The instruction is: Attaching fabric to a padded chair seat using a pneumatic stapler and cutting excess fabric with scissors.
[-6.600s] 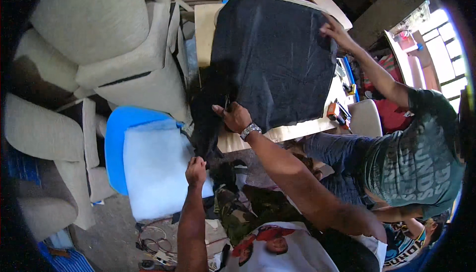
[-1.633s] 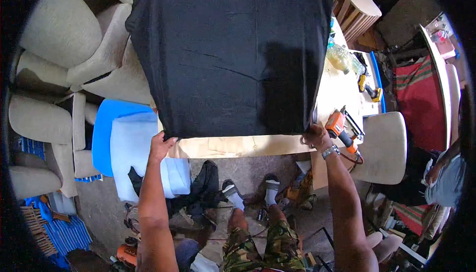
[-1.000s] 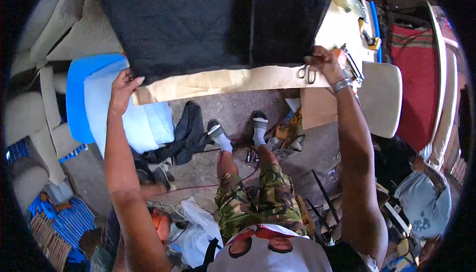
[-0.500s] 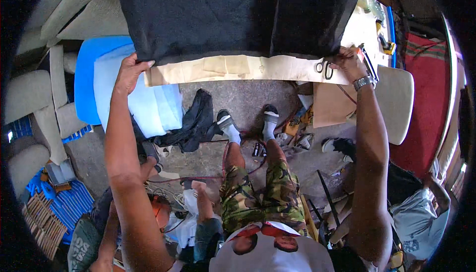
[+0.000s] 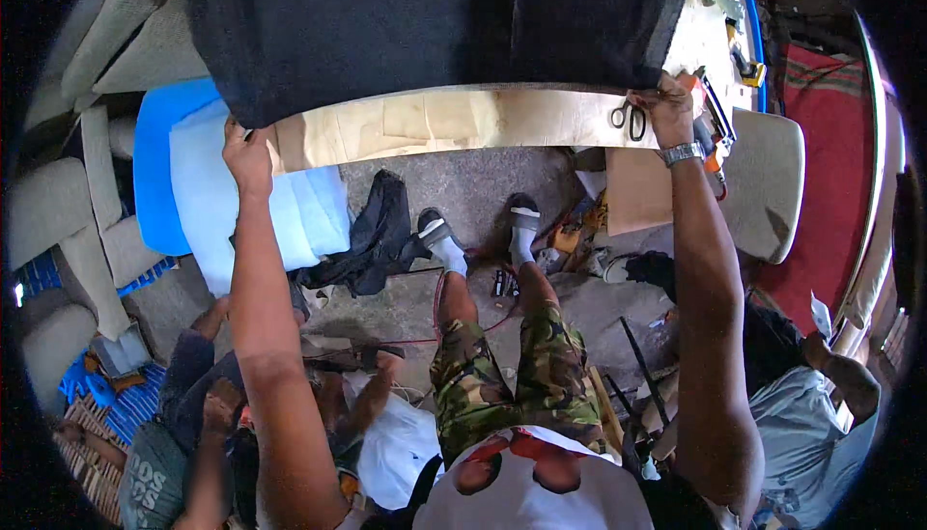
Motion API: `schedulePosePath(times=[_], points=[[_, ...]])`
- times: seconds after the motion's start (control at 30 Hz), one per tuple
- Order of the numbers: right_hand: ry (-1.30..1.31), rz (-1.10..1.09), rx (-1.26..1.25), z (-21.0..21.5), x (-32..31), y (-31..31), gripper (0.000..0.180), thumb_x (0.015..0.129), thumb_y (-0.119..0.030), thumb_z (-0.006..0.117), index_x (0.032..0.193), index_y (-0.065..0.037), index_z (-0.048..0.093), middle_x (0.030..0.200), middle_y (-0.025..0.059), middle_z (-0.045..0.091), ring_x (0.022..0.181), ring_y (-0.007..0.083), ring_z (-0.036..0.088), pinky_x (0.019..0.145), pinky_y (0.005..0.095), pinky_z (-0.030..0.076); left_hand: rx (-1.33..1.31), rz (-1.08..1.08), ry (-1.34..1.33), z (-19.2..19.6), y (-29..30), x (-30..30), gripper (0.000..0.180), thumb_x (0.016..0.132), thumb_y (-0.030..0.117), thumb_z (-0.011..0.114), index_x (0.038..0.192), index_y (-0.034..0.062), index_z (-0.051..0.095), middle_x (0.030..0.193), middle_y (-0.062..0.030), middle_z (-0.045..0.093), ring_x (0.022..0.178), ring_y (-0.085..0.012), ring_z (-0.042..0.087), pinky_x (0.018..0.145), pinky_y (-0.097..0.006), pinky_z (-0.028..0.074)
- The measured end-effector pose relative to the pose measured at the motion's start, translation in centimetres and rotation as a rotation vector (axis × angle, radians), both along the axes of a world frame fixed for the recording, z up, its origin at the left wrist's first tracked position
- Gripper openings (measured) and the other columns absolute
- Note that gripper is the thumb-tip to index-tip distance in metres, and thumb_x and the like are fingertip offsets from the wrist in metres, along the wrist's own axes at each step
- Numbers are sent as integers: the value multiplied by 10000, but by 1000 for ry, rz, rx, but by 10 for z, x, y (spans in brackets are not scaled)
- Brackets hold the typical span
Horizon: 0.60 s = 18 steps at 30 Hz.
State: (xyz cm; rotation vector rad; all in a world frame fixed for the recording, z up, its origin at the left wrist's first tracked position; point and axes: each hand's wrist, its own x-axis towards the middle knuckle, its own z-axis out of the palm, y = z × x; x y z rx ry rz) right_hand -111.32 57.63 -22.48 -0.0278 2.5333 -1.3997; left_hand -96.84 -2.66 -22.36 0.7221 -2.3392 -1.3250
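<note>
A wide black cloth [image 5: 425, 28] is stretched over a pale wooden board [image 5: 406, 129], its near edge running between my hands. My left hand [image 5: 248, 158] pinches the cloth's near left corner, past the board's left end. At the near right corner, my right hand [image 5: 668, 113] is closed on the cloth edge. Black-handled scissors [image 5: 635, 125] lie on the board just left of my right hand, their blades under the cloth. Directly right of that hand is an orange and black staple gun [image 5: 713, 129] with a hose.
Beige cushioned pieces [image 5: 58, 192] pile up on the left, near a blue panel [image 5: 159, 173] with white padding [image 5: 280, 211]. Black fabric [image 5: 381, 240] lies on the floor. Co-workers sit at lower left and lower right. A padded seat [image 5: 768, 187] and red cloth [image 5: 821, 202] are at right.
The cloth and my left hand have shifted left, and the hand is slightly lower. My right hand moved slightly left and up, showing more of the staple gun. The lower-left people moved.
</note>
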Motion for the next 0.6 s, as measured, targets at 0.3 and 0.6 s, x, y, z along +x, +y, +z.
schedulePosePath(times=[0.3,0.6], points=[[-295,-163,-612,28,-79,191,504,902,-354,422,1196,32,562,1182,166,621,1050,319,608,790,494,564,-331,107,99,68,227,-88,383,826,-32,527,1201,24,582,1338,-177,484,1274,-341,418,1019,-405,370],[-212,-315,-410,159,137,-229,262,863,50,512,1040,-33,687,1000,13,627,774,132,625,617,274,545,-949,-1503,217,220,77,-1,667,881,377,597,1424,59,377,1522,-118,328,1393,-310,324,1125,-489,265]])
